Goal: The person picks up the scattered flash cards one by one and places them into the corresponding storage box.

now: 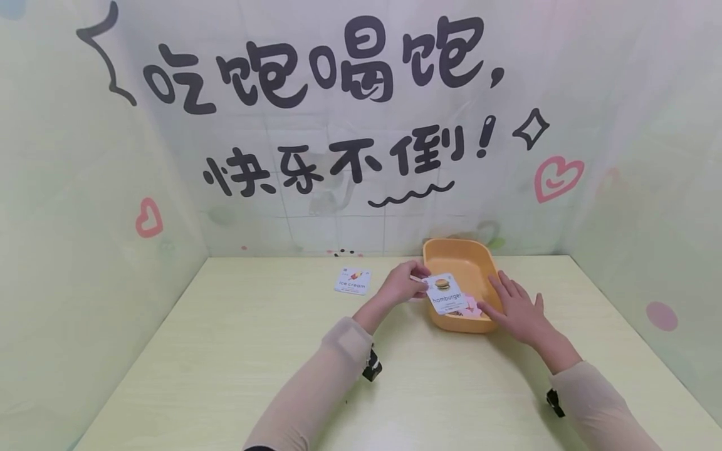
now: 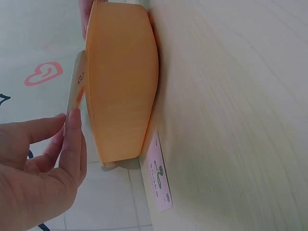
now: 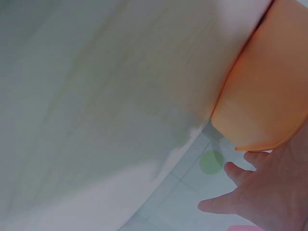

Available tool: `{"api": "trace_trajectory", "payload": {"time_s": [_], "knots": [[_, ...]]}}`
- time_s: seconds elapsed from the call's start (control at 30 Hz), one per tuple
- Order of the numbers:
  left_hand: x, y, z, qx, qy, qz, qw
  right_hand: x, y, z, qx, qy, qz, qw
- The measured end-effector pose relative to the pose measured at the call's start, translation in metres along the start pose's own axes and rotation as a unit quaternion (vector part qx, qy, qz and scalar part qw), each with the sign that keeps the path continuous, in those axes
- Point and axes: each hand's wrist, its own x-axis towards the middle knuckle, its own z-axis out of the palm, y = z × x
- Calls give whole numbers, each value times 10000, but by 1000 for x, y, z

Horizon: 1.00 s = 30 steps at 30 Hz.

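Observation:
My left hand (image 1: 402,285) pinches the edge of a white card (image 1: 445,295) marked "hamburger", with a burger picture. It hovers over the left part of an orange plastic basket (image 1: 459,325), tilted. In the left wrist view the fingers (image 2: 73,137) and thumb grip the card beside the basket's rim. My right hand (image 1: 521,312) rests at the basket's right rim, fingers spread and fairly straight, thumb over the rim. Inside the basket lies a pinkish card (image 1: 472,307), partly covered by the hamburger card.
An "ice cream" card (image 1: 353,280) lies on the pale wooden table (image 1: 237,369), left of the basket. Near the basket, another card (image 2: 160,175) with a green picture shows in the left wrist view. A printed curtain (image 1: 338,228) stands behind the table.

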Motion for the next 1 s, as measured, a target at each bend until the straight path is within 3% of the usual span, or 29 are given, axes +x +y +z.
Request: {"api": "trace_trajectory", "payload": {"time_s": [0.27, 0.5, 0.73, 1.0], "knots": [[-3, 1, 1, 63, -126, 137, 9998, 0, 0, 0, 45, -32, -10, 10000], [-7, -2, -5, 96, -150, 88, 9998, -1, -1, -1, 54, -52, 5, 10000], [-5, -9, -21, 265, 34, 44, 9996, -2, -1, -2, 98, -64, 31, 9999], [-1, -26, -48, 571, 350, -34, 9977, 0, -1, -1, 92, -51, 39, 9999]]}}
